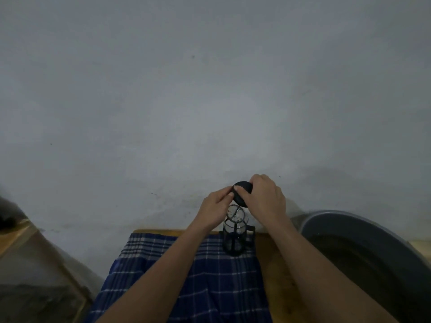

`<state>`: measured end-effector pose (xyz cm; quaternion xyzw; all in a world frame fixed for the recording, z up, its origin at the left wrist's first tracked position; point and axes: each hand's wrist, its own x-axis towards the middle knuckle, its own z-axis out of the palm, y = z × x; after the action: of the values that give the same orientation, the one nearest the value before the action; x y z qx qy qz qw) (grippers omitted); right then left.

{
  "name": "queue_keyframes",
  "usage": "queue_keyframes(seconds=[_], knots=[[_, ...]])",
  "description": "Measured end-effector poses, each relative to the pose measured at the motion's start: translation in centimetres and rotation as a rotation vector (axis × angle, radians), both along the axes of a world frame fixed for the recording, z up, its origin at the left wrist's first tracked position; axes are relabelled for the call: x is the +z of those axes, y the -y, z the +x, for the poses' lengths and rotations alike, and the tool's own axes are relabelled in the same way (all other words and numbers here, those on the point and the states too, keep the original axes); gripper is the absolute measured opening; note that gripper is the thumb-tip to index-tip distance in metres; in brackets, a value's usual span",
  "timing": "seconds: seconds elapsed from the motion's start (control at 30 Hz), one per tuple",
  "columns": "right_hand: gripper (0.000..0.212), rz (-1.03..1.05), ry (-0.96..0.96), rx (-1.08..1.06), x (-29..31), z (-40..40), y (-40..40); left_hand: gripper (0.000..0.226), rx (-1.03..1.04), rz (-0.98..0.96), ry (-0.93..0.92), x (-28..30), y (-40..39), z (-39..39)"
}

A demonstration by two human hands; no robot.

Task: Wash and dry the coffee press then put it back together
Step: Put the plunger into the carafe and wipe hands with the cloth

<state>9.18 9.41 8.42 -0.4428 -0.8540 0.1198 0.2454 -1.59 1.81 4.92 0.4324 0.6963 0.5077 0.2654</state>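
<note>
Holding the black lid (pixel 242 192) just above the press (pixel 236 231) at lower centre, the right hand (pixel 263 197) curls round its far edge while the left hand (pixel 217 206) pinches its near rim. The press stands upright on a blue plaid cloth (pixel 186 276), with a grey basin (pixel 373 231) at lower right.

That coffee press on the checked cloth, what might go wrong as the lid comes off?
The glass coffee press stands near the table's back edge with neither hand steadying it, so it could tip. Both the left hand and right hand grip the black lid above it; a tilted plunger might snag the rim.
</note>
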Motion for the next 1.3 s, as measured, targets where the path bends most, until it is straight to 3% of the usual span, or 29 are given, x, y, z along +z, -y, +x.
queue_keyframes(seconds=[0.27,0.63,1.07,1.3], knots=[[0.042,-0.008,0.12,-0.026,-2.2,-1.7,0.0,0.037,-0.053,-0.105,-0.033,-2.6,-0.5,-2.0],[0.035,-0.214,0.243,0.08,-6.2,-2.7,-0.7,0.04,-0.037,-0.312,-0.132,-6.6,-1.2,-3.1],[0.033,-0.195,0.216,0.086,-8.9,-2.7,-1.3,0.038,0.014,-0.31,-0.19,-8.3,-1.9,-2.8],[0.045,-0.24,0.191,0.122,-9.6,-1.8,-0.9,0.041,0.126,-0.278,-0.176,-8.5,-1.8,-2.0]])
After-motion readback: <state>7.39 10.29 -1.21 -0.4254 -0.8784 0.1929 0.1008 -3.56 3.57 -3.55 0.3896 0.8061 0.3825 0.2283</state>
